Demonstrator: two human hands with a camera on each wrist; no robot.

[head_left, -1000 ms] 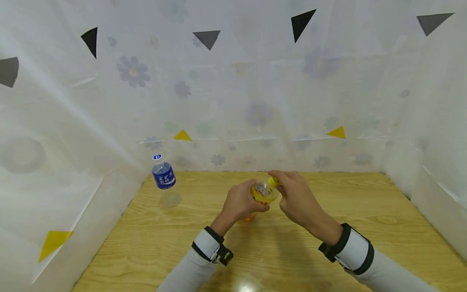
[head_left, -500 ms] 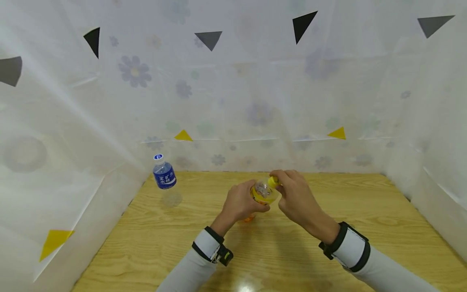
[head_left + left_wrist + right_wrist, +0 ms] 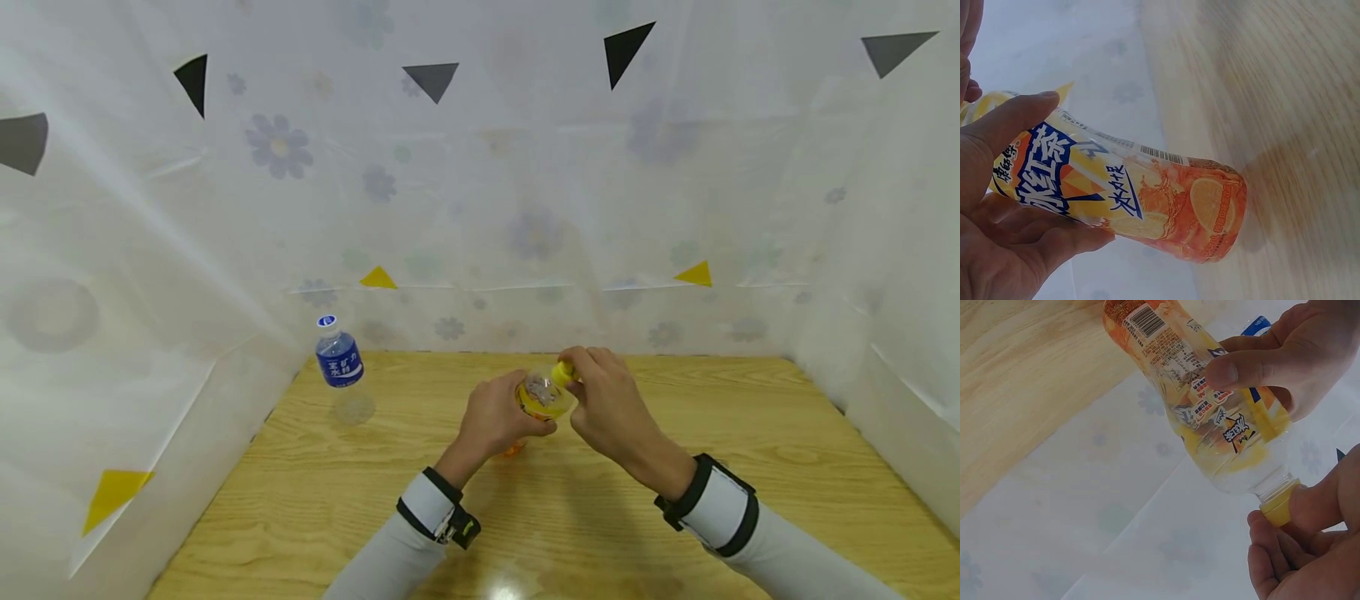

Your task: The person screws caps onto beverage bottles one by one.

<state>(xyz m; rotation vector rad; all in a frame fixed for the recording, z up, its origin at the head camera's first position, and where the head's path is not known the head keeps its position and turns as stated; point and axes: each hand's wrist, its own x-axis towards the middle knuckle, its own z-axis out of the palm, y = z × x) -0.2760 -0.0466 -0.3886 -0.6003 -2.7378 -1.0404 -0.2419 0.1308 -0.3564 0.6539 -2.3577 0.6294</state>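
A clear plastic iced tea bottle (image 3: 1179,200) with a yellow and orange label is tilted over the table, its neck leaning to the right. My left hand (image 3: 491,417) grips it around the middle, thumb on one side and fingers on the other. Its yellow cap (image 3: 1277,505) sits at the end of the neck. Thumb and fingers of my right hand (image 3: 618,417) pinch this cap. Whether the bottle's base touches the table cannot be told. In the head view, the left hand hides much of the bottle's lower body.
A second clear bottle (image 3: 341,364) with a blue label and a blue-and-white cap stands upright at the table's back left. The wooden table (image 3: 315,517) is bounded by pale flowered sheeting (image 3: 480,200) at the back and both sides.
Both hands keep their hold on bottle and cap. The right hand and wrist have shifted very slightly; the view itself has drifted a little.
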